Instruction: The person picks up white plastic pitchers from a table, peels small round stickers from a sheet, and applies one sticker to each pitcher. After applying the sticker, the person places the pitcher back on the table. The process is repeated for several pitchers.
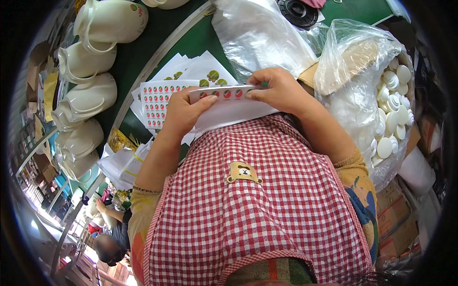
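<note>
- One fisheye view, worn on the head, looks steeply down past the checked apron [257, 214], which fills the lower middle of the frame.
- Left grip [185, 113] and right grip [276, 90] show near the lens, above frame centre.
- It faces the green surface [202, 40] at the top; straight edges bend toward the sides.

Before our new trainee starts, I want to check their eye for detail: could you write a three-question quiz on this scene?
1. True or false: the left hand and the right hand both hold the sheet with red-and-green dots.
2. What colour are the discs in the clear plastic bag: A green, B white, C red?
3. Fill in: the cream handled vessels form a row along the picture's ____ side.

Key: 1 true; 2 B; 3 left.
</note>
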A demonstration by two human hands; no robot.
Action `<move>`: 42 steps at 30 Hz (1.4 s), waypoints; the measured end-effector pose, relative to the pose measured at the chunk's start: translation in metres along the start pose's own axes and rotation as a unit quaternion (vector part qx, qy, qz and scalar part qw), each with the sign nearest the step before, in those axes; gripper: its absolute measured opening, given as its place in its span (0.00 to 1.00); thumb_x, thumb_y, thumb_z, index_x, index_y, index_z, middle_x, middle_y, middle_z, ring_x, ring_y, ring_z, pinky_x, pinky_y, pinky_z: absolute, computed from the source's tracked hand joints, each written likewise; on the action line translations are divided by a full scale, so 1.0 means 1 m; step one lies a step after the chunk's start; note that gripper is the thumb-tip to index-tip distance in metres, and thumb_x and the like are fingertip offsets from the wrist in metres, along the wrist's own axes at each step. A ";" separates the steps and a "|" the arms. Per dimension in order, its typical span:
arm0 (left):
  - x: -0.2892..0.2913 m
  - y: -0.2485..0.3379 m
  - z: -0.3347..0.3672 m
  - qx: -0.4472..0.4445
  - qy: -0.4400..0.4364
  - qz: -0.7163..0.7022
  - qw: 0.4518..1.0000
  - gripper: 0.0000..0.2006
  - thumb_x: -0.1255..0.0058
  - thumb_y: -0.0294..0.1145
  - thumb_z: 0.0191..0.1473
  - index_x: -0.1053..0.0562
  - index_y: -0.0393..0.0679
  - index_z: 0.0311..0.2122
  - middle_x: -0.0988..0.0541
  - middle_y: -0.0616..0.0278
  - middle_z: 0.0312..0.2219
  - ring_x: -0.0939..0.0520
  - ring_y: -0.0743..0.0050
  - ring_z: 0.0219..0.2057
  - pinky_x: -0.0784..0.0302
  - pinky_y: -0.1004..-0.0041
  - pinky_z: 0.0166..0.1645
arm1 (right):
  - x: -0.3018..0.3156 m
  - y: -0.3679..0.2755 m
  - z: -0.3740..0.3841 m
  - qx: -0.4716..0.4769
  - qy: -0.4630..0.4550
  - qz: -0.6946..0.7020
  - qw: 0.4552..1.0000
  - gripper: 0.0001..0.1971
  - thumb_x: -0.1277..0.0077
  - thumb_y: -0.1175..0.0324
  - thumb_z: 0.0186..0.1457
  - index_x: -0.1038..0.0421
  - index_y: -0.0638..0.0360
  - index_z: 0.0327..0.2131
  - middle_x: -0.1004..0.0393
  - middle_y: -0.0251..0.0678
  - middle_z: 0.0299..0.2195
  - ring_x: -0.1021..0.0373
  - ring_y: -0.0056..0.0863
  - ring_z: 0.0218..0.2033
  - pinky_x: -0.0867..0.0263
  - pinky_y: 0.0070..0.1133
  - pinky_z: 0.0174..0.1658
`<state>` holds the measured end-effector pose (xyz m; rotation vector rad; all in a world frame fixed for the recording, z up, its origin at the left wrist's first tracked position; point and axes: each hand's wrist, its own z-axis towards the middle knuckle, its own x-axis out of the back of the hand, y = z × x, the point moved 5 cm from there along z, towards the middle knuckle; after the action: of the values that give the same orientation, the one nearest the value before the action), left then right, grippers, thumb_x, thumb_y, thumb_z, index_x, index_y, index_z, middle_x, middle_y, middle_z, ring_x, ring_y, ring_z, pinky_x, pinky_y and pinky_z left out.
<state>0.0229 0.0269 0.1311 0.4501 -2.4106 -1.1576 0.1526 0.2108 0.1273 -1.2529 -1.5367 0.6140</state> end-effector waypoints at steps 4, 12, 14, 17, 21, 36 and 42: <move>0.002 -0.008 -0.003 -0.025 0.027 -0.074 0.997 0.07 0.42 0.29 0.49 0.22 0.36 0.33 0.22 0.68 0.22 0.26 0.87 0.23 0.31 0.82 0.27 | 0.005 0.012 -0.003 -0.051 -0.032 0.086 0.994 0.14 0.40 0.71 0.47 0.27 0.66 0.37 0.25 0.34 0.27 0.31 0.19 0.28 0.34 0.19 0.33; 0.008 -0.006 -0.009 -0.046 0.057 -0.097 0.993 0.06 0.44 0.23 0.49 0.23 0.37 0.34 0.22 0.68 0.25 0.26 0.86 0.25 0.30 0.82 0.31 | 0.005 0.055 -0.005 -0.132 -0.090 0.239 0.958 0.12 0.40 0.73 0.48 0.27 0.66 0.37 0.25 0.33 0.31 0.30 0.17 0.34 0.33 0.16 0.38; 0.011 -0.007 -0.010 -0.068 0.058 -0.089 0.992 0.06 0.44 0.22 0.48 0.23 0.37 0.34 0.22 0.68 0.26 0.25 0.86 0.26 0.29 0.82 0.32 | 0.006 0.052 -0.008 -0.131 -0.089 0.257 0.953 0.11 0.41 0.72 0.49 0.27 0.65 0.36 0.25 0.33 0.32 0.30 0.17 0.34 0.33 0.16 0.39; 0.013 -0.003 -0.013 -0.103 0.060 -0.094 0.988 0.07 0.45 0.19 0.48 0.23 0.36 0.35 0.22 0.68 0.27 0.25 0.86 0.28 0.30 0.82 0.33 | 0.009 0.053 -0.012 -0.107 -0.062 0.256 0.959 0.12 0.41 0.72 0.49 0.27 0.65 0.37 0.25 0.32 0.33 0.29 0.18 0.35 0.33 0.16 0.40; 0.023 -0.007 -0.015 -0.119 0.070 -0.097 0.986 0.07 0.46 0.16 0.48 0.24 0.36 0.34 0.23 0.67 0.27 0.25 0.85 0.29 0.30 0.82 0.34 | 0.010 0.055 -0.016 -0.090 -0.039 0.299 0.949 0.14 0.41 0.72 0.48 0.28 0.64 0.39 0.25 0.31 0.34 0.29 0.18 0.35 0.33 0.16 0.39; 0.041 -0.015 -0.019 -0.197 0.104 -0.055 0.973 0.08 0.45 0.19 0.50 0.24 0.37 0.37 0.20 0.62 0.31 0.21 0.78 0.32 0.26 0.77 0.39 | 0.001 0.051 -0.030 -0.133 0.018 0.463 0.876 0.11 0.51 0.65 0.58 0.27 0.60 0.41 0.25 0.32 0.31 0.30 0.17 0.29 0.30 0.15 0.32; 0.042 -0.021 -0.017 -0.173 0.102 -0.080 0.976 0.09 0.46 0.19 0.51 0.24 0.37 0.39 0.20 0.63 0.31 0.21 0.78 0.33 0.25 0.78 0.40 | 0.002 0.050 -0.030 -0.150 0.018 0.503 0.851 0.13 0.54 0.64 0.59 0.27 0.62 0.41 0.24 0.34 0.32 0.28 0.20 0.31 0.30 0.18 0.34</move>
<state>-0.0023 -0.0160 0.1340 0.6239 -1.9749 -1.4869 0.2003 0.2227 0.0961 -2.3132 -0.8495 1.0068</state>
